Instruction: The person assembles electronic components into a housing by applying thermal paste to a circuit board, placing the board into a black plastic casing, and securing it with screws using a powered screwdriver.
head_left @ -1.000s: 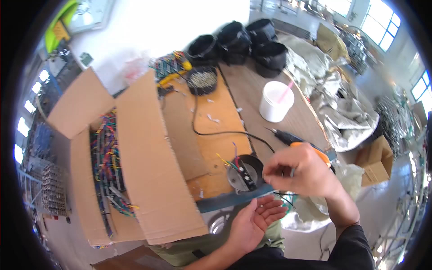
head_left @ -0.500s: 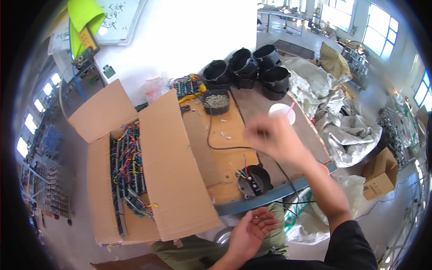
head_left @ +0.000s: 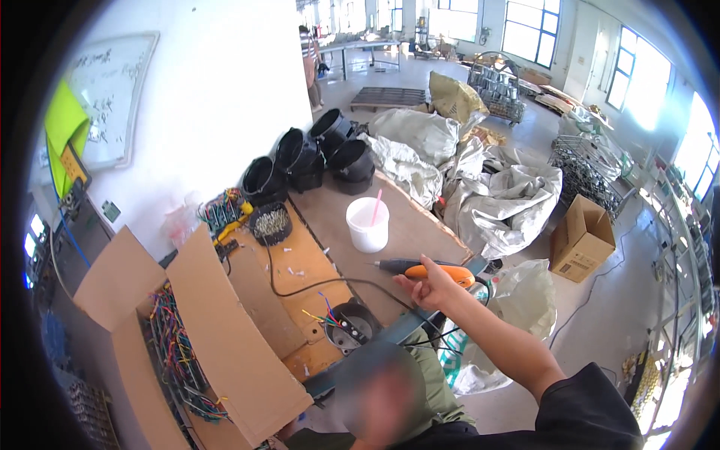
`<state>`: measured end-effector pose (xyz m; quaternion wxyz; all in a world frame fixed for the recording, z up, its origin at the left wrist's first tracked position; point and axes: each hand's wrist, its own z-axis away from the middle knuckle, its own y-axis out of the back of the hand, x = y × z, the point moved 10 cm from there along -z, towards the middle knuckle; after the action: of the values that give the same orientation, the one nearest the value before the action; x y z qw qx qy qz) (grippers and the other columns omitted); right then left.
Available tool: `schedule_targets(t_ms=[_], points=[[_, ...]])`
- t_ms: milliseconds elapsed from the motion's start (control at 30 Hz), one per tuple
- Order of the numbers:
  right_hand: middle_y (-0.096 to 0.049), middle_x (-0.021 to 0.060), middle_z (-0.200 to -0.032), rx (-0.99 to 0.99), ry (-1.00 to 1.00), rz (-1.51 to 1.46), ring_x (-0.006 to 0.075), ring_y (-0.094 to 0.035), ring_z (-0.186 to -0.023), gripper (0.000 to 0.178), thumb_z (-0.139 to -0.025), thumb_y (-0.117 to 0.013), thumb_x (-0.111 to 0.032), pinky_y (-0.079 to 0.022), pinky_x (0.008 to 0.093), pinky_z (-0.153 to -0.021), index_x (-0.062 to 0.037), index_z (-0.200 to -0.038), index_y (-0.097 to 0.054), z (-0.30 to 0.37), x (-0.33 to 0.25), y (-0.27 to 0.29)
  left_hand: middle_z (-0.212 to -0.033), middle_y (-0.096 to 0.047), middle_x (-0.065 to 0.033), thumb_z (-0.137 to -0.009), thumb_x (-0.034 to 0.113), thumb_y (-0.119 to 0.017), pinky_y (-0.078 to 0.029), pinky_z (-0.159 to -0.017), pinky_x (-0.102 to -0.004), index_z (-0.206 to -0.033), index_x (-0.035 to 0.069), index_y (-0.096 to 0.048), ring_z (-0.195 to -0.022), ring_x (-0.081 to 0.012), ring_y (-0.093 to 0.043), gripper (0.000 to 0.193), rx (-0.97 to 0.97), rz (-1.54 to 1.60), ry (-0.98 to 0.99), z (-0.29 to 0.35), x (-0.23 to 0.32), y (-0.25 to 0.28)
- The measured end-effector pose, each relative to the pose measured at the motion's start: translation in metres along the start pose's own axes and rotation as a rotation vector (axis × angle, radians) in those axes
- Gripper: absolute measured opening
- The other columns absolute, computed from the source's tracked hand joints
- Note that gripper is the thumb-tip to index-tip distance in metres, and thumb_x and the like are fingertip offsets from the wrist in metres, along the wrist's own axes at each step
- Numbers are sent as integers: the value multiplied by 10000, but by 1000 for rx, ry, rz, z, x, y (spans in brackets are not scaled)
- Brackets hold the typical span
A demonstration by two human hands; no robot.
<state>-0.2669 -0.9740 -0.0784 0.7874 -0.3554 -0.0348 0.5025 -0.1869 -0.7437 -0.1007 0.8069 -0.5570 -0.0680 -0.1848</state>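
An orange and black electric screwdriver lies at the right end of the table, its bit pointing left. My right hand is at its body, thumb across the tool and fingers apart beside it; no firm grip shows. Low in front of the table edge, my left hand is smeared, so its fingers cannot be made out. Between the hands, near the edge, sits a round black housing with coloured wires sticking up. The tool's dark cable curves across the tabletop.
An open carton of wired boards stands at left. Behind are a black tub of small fasteners, a white bucket with a pink stick and several black housings. White sacks lie beyond the table; a person stands far off.
My view has turned right. My right hand has come down from above the table to the electric screwdriver. My left hand, open palm up before, is now blurred.
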Motion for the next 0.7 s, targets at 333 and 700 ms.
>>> schedule_targets(t_ms=[333, 700], points=[[-728, 180, -966, 274, 219, -27, 160, -619, -612, 689, -988, -369, -635, -404, 198, -419, 9, -1171, -533, -12, -4, 2, -835, -694, -80, -1042, 189, -563, -455, -487, -251, -902, 63, -625, -607, -140, -610, 199, 179, -120, -64, 37, 26, -5], [-608, 169, -1329, -436, 1020, -2, 236, -655, -1033, 657, -940, -459, -521, -525, 341, -767, -24, -1365, -522, 158, -5, -66, -829, -692, -76, -1041, 190, -565, -474, -500, -248, -886, 61, -640, -613, -141, -613, 215, 320, -148, -284, 60, 78, -52]])
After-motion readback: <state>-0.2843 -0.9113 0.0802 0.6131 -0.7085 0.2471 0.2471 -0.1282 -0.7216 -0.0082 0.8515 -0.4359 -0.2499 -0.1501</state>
